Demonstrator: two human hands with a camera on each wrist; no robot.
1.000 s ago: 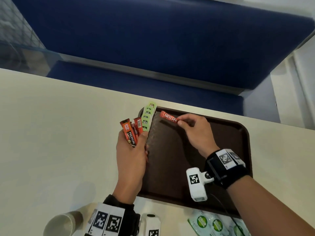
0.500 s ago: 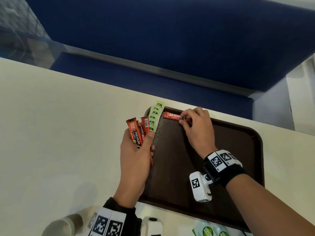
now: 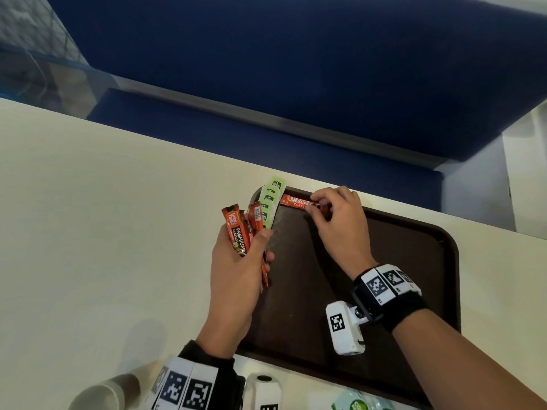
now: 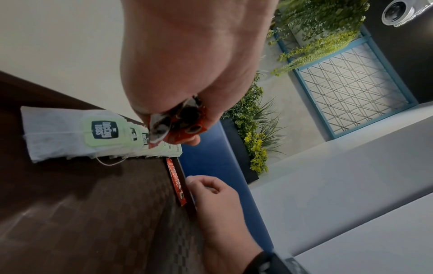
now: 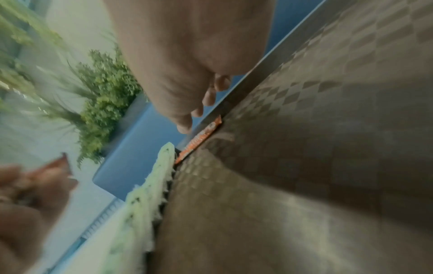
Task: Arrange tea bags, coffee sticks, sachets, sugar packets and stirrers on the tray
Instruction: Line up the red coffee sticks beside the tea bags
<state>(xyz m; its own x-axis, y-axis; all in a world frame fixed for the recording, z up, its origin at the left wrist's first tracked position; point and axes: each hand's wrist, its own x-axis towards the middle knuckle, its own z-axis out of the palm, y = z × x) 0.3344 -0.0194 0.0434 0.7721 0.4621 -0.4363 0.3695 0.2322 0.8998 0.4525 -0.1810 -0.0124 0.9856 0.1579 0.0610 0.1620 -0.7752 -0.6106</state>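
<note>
Cream counter (image 3: 103, 232), brown tray (image 3: 429, 247). Right hand (image 3: 337, 220) pinches Nescafe stick (image 3: 296, 200): lay flat along far rim, beside tea bags (image 3: 270, 202). Left hand (image 3: 239, 267) grips spare sticks (image 3: 241, 229).

At frame centre, the right hand (image 5: 187, 74) fingertips (image 5: 185, 126) hover just beside an orange coffee stick (image 5: 201, 138) against the brown tray (image 5: 328, 148) rim.

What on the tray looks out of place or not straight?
Little stands out. The row of tea bags at the left end of the tray pokes past its far rim. The red Nescafe stick lies along that rim, right hand at its end.
</note>
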